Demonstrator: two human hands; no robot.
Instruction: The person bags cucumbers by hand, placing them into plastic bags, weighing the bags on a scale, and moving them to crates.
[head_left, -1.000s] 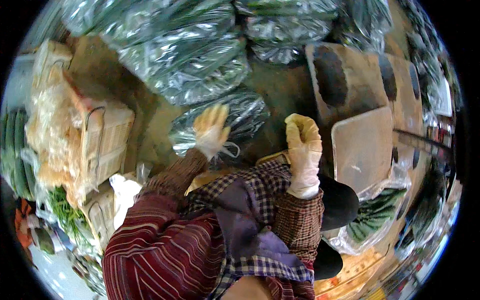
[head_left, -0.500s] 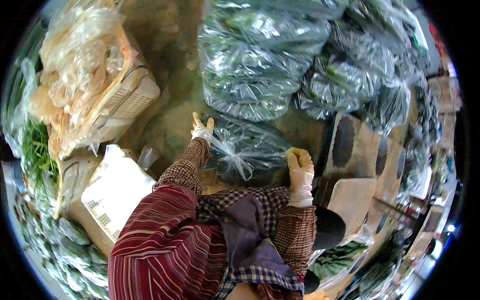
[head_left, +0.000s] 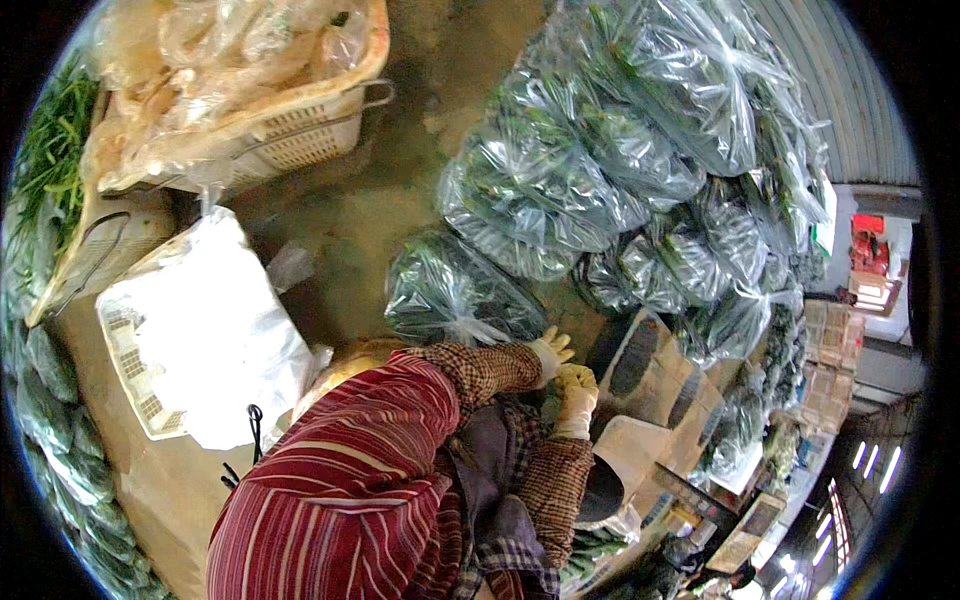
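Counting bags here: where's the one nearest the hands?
In the head view's middle, the bag lies just beyond the left sleeve, lower left of the bag pile.

The left fingers point(head_left: 564, 341) have moved over beside the right fingers point(head_left: 575, 374).

Toward seven o'clock, a maroon top point(head_left: 335, 470) with narrow pale stripes; at six, a dull purple apron point(head_left: 490, 465) beside dark-and-white checked cloth point(head_left: 512, 557); brown checked sleeves, left point(head_left: 485, 368) and right point(head_left: 553, 488); near four, gloves point(head_left: 577, 398), yellowish at the fingers, whiter toward the wrists.
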